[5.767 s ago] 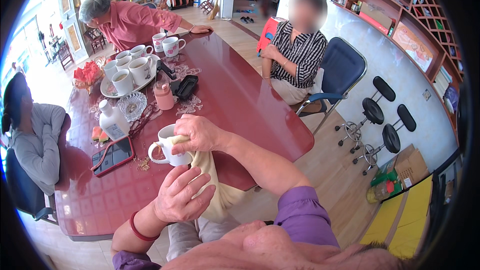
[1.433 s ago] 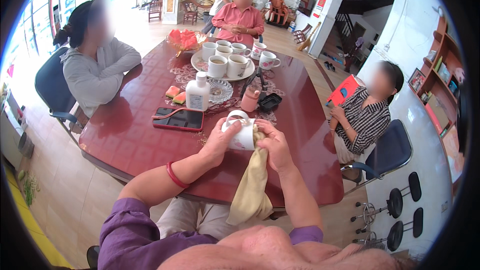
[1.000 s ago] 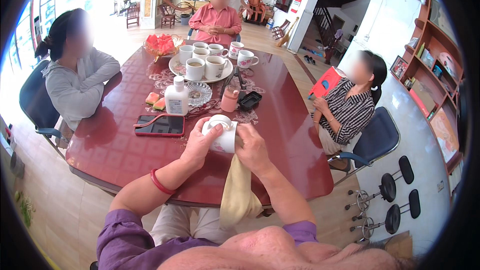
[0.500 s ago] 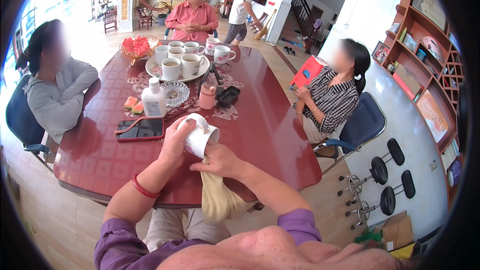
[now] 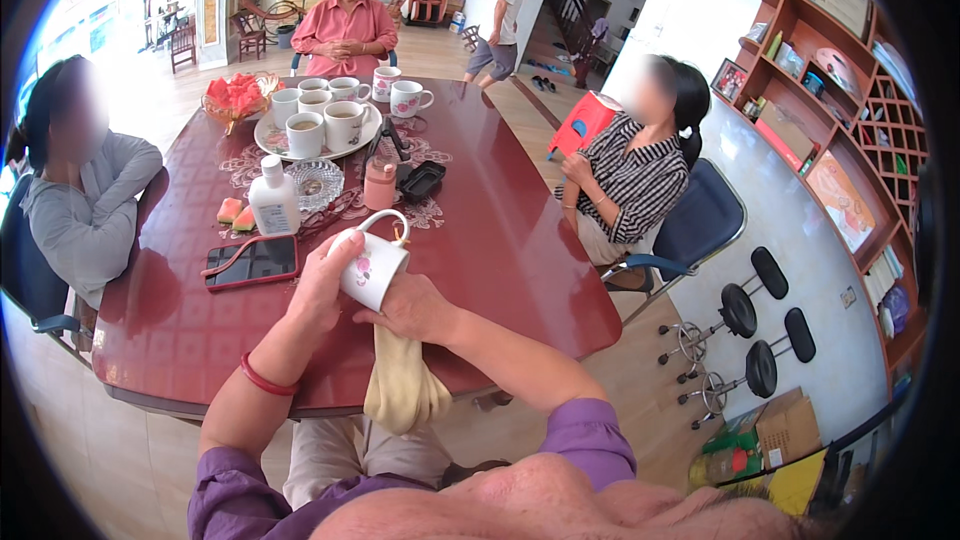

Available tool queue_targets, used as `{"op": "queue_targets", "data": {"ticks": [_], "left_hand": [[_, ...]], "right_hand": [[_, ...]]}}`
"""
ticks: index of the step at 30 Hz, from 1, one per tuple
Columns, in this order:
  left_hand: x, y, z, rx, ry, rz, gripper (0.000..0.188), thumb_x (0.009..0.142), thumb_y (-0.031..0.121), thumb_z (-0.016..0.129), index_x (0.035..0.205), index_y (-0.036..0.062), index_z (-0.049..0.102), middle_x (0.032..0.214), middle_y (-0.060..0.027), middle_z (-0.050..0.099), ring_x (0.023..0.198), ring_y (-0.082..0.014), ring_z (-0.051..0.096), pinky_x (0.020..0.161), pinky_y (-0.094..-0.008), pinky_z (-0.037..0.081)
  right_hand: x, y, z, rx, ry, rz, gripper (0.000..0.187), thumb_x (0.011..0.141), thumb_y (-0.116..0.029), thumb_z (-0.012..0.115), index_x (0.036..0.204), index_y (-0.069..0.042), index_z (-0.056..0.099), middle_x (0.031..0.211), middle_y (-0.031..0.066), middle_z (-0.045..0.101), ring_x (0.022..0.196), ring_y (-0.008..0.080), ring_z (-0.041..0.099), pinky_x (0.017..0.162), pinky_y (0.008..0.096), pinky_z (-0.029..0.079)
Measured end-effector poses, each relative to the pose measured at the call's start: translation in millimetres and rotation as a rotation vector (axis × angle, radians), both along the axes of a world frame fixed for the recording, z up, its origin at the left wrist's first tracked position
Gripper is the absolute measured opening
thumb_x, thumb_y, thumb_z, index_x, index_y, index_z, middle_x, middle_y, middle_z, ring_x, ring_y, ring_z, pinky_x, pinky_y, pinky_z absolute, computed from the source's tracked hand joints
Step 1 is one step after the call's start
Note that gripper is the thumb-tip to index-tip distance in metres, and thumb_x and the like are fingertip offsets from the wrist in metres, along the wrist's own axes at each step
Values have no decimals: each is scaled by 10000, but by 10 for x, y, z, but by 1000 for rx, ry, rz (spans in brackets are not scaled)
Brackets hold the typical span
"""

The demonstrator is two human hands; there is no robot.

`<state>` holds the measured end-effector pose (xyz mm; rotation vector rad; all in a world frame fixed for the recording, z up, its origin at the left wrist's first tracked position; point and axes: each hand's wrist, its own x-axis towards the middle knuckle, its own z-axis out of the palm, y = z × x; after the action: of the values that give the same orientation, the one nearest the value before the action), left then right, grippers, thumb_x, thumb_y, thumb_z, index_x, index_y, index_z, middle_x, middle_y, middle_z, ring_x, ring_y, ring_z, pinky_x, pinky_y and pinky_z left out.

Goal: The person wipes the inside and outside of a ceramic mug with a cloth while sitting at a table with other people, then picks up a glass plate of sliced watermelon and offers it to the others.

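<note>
My left hand (image 5: 322,285) grips a white mug (image 5: 372,262) with a flower print, tilted on its side above the near part of the red table (image 5: 500,250). My right hand (image 5: 415,308) is under the mug and holds a beige cloth (image 5: 402,385) that hangs down over the table's front edge. The mug's handle points up and away from me.
A plate with several white mugs (image 5: 318,125), a white bottle (image 5: 272,198), a glass dish (image 5: 316,180), a pink cup (image 5: 380,183), a phone in a red case (image 5: 250,262) and watermelon slices (image 5: 236,95) are on the table. Three people sit around it. Black stools (image 5: 745,310) stand at right.
The mug has turned in my hands from upright to tilted on its side, and the cloth has shifted beneath it. My view has swung across the table.
</note>
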<state>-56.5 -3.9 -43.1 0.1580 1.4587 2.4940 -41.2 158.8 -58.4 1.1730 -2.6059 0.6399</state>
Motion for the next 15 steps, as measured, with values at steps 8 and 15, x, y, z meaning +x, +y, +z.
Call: {"op": "queue_targets", "data": {"ticks": [8, 15], "left_hand": [[-50, 97, -59, 96, 170, -28, 444, 904, 400, 579, 1176, 53, 524, 1043, -59, 602, 935, -154, 590, 799, -302, 487], [-64, -4, -20, -38, 177, -74, 527, 916, 436, 551, 1229, 16, 495, 1046, -53, 593, 911, -150, 590, 778, -308, 491]], "right_hand": [[-75, 13, -127, -761, -606, 194, 445, 864, -174, 659, 1261, -36, 512, 1199, 133, 587, 1094, 254, 574, 954, 347, 442], [-163, 40, -87, -246, -67, -4, 447, 823, -248, 693, 1224, -116, 543, 1121, 121, 603, 1026, 301, 594, 851, 363, 495]]}}
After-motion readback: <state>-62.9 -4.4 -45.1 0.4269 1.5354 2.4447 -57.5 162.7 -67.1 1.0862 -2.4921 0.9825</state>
